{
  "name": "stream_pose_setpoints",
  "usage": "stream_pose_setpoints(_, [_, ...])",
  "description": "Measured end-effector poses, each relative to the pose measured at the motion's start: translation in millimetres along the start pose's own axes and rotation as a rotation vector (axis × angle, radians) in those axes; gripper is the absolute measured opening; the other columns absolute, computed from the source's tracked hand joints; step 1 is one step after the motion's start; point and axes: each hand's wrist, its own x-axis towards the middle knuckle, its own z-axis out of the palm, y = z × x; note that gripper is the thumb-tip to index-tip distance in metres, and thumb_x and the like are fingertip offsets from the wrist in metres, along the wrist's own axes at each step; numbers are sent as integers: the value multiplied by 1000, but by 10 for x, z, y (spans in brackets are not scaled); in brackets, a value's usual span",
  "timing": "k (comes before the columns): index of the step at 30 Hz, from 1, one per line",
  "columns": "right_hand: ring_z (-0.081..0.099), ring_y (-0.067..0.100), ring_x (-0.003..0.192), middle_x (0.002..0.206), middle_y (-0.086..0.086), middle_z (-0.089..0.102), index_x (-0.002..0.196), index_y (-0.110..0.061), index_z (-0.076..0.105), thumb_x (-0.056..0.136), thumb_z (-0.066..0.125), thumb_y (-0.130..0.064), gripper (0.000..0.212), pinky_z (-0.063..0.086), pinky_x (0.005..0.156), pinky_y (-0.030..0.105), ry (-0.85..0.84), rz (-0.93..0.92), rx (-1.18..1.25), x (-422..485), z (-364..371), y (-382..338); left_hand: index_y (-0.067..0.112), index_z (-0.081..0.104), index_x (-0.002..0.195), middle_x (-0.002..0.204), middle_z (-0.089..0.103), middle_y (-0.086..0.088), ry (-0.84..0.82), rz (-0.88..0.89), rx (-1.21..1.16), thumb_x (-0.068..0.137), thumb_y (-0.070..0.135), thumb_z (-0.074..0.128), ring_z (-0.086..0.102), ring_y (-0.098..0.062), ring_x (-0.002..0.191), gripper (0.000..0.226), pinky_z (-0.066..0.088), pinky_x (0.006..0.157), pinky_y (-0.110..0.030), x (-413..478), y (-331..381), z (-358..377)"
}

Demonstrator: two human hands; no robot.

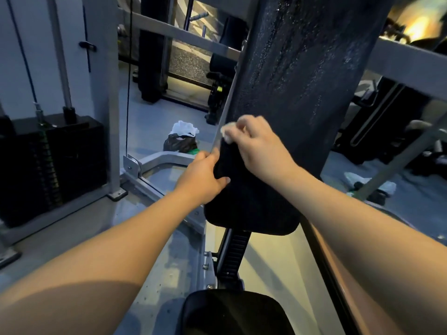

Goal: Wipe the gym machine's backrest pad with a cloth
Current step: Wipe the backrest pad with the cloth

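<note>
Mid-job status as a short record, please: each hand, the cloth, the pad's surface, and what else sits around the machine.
left hand: grips the backrest pad's left edge
right hand: presses the cloth on the pad
cloth: white, bunched, mostly hidden by fingers
backrest pad: black, tilted; droplets and streaks above the hands
seat pad: black, below the backrest
weight stack: far left
plastic bags: on the floor left of the pad
</note>
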Motion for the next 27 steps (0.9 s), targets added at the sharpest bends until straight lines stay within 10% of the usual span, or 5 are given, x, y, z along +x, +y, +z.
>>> stream_pose_setpoints(5, [49,33,95,110,15,55,119,-17,67,100,51,-12,25,54,65,47,-65,-148,-111,192,-196,337,32,11,163,137,42,-3,-36,-17,70,90,38,73,51,-26,125,96,46,107,-45,-5,90,-97])
stream_pose_setpoints(9, [51,35,92,108,19,56,113,-12,70,97,40,-10,34,49,74,50,153,188,-80,555,-228,384,21,62,128,116,64,-8,174,-46,-95,95,19,57,62,-24,87,33,53,84,-31,-47,150,-305])
stream_pose_setpoints(13, [47,37,102,127,20,53,128,-8,61,87,42,3,46,48,83,45,81,170,-53,356,-49,43,23,70,113,104,70,1,445,-191,-239,96,10,45,57,-10,75,32,39,57,-16,-23,168,-563])
stream_pose_setpoints(20, [51,21,130,147,6,47,126,-8,53,81,55,1,45,45,103,30,0,240,439,101,-303,137,29,59,109,115,62,2,345,216,-573,87,-9,42,62,-7,102,47,55,93,-27,70,665,-556])
stream_pose_setpoints(27, [52,30,117,130,12,49,124,-8,62,85,47,-3,42,50,93,39,7,298,213,-155,-421,300,9,60,131,134,49,-11,393,347,-22,100,16,53,41,-29,128,33,28,108,-23,266,816,-332])
